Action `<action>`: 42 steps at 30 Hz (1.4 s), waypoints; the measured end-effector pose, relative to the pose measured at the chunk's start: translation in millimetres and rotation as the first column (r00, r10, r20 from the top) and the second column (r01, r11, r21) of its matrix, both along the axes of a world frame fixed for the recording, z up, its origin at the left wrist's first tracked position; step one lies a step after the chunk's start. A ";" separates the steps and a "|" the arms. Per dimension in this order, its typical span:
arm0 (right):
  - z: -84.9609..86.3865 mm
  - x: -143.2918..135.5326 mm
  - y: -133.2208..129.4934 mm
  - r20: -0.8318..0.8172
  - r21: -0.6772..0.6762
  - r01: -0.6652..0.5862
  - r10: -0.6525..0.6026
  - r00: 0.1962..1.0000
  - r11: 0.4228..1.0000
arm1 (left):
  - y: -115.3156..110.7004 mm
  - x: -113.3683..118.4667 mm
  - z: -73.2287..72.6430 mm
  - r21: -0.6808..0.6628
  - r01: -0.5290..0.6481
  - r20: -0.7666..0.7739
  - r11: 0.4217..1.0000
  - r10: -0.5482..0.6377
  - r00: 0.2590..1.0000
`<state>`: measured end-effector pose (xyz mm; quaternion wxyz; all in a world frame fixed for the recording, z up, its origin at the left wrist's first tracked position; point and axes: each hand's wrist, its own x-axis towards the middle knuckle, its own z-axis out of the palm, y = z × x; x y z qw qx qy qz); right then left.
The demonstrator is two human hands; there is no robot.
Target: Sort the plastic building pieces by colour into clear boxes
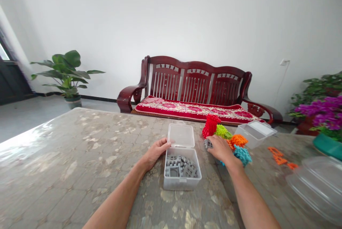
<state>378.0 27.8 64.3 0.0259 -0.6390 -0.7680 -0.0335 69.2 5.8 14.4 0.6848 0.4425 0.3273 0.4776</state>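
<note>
A clear plastic box with its hinged lid tipped back stands in front of me on the table. Grey plastic building pieces fill much of it. My left hand grips the box's rear left corner beside the hinge, fingers bent. To the right of the box, my right hand has its fingers closed around a grey building piece. Around that hand lie bunches of interlocking pieces: red, lime green, orange and blue.
Behind the coloured pieces sits another clear box. Several loose orange pieces lie farther right, near a round clear plastic container. Purple flowers in a green pot edge the right side. A wooden bench stands beyond the patterned table.
</note>
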 end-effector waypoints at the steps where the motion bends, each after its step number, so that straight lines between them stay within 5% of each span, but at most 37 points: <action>1: 3.6 -2.2 -1.0 -0.024 0.015 0.000 0.001 1.000 1.000 | 0.0 0.0 0.1 0.001 0.002 -0.001 1.000 -0.002 1.000; 7: 44.9 -35.0 -30.2 -0.416 0.020 -0.219 0.208 0.885 0.975 | 0.5 -0.6 -2.5 0.006 0.013 -0.004 1.000 -0.013 1.000; 12: 68.9 -65.7 -67.3 -0.419 0.019 -0.437 0.404 0.813 0.899 | -0.1 -0.9 -2.5 0.024 0.016 -0.014 1.000 -0.016 1.000; 21: 68.6 -70.4 -76.0 -0.409 -0.074 -0.574 0.500 0.764 0.816 | -1.1 0.8 2.1 0.010 0.001 -0.011 1.000 -0.001 1.000; 28: 72.5 -74.6 -76.9 -0.425 -0.067 -0.557 0.482 0.766 0.828 | -2.2 1.5 3.4 0.004 -0.006 -0.007 1.000 0.006 1.000; 38: 54.5 -87.9 -74.5 -0.348 -0.025 -0.579 0.536 0.769 0.815 | -1.1 1.3 0.6 0.013 0.001 -0.010 1.000 -0.001 1.000; 42: 63.9 -71.6 -65.5 -0.415 0.045 -0.475 0.449 0.791 0.879 | 0.0 0.6 -1.2 0.020 0.018 -0.008 1.000 -0.017 1.000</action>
